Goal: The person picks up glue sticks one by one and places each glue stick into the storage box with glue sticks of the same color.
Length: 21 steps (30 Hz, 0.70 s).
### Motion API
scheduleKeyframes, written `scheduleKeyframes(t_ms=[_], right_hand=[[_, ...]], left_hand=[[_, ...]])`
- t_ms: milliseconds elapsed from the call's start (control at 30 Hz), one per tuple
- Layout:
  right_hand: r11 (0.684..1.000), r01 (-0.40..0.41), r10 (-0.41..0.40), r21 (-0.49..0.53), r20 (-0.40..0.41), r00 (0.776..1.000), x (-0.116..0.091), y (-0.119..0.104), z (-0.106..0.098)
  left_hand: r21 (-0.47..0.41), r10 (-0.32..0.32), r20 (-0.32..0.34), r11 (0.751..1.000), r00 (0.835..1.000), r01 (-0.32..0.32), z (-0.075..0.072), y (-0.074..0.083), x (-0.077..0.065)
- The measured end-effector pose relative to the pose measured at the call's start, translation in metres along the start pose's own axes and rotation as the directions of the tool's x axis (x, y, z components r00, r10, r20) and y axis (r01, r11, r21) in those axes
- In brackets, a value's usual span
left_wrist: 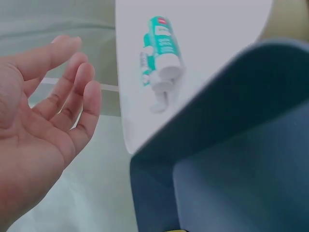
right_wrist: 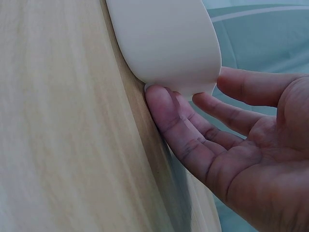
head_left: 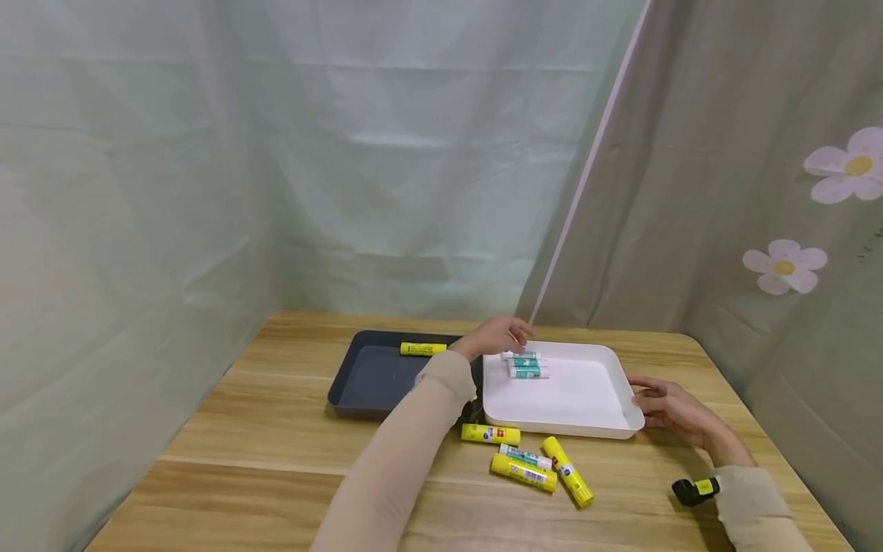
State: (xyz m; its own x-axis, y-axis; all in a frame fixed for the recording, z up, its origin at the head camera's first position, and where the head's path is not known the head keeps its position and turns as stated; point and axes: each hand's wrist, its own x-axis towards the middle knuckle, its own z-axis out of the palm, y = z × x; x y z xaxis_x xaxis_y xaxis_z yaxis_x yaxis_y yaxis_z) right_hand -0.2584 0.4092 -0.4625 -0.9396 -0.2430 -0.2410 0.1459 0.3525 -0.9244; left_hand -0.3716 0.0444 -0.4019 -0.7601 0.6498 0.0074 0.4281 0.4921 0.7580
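Note:
My left hand (head_left: 498, 336) hovers over the far left part of the white tray (head_left: 586, 395), its fingers loosely bent and holding nothing. Beneath it, three white-and-green glue sticks (head_left: 529, 372) lie side by side in that tray; the left wrist view shows the glue sticks (left_wrist: 165, 46) apart from the fingertips. At the tray's right side, my right hand (head_left: 679, 410) holds the edge. In the right wrist view, the thumb of the right hand (right_wrist: 241, 150) meets the rim of the white tray (right_wrist: 166, 43), while other fingers lie against the lower wall.
A dark grey tray (head_left: 369, 376) stands left of the white one, with a yellow glue stick (head_left: 423, 349) inside. In front lie yellow glue sticks (head_left: 567, 471) and one white-and-green glue stick (head_left: 526, 458) on the wooden table (head_left: 262, 460). Curtains (head_left: 428, 169) hang behind.

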Motion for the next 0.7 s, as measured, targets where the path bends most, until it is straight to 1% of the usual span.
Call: scheduleKeyframes(t_ms=[167,333,500,700], right_hand=[[0.999,0.026,-0.027,0.017,0.029,0.999,0.001,0.001,-0.002],[0.999,0.034,-0.035,0.015,0.034,0.999,0.001,0.0,-0.002],[1.0,0.029,-0.029,0.007,0.027,0.999,0.0,-0.001,-0.002],[1.0,0.025,-0.025,0.009,0.021,0.999,0.0,0.0,-0.003]], left_hand=[[-0.059,0.066,0.015,0.996,0.998,-0.065,-0.008,0.002,-0.006],[-0.094,0.111,0.025,0.99,0.994,-0.108,-0.016,-0.002,-0.013],[-0.137,0.11,0.024,0.985,0.994,-0.106,-0.024,-0.008,-0.021],[-0.134,0.098,0.019,0.986,0.995,-0.095,-0.026,-0.012,-0.031]])
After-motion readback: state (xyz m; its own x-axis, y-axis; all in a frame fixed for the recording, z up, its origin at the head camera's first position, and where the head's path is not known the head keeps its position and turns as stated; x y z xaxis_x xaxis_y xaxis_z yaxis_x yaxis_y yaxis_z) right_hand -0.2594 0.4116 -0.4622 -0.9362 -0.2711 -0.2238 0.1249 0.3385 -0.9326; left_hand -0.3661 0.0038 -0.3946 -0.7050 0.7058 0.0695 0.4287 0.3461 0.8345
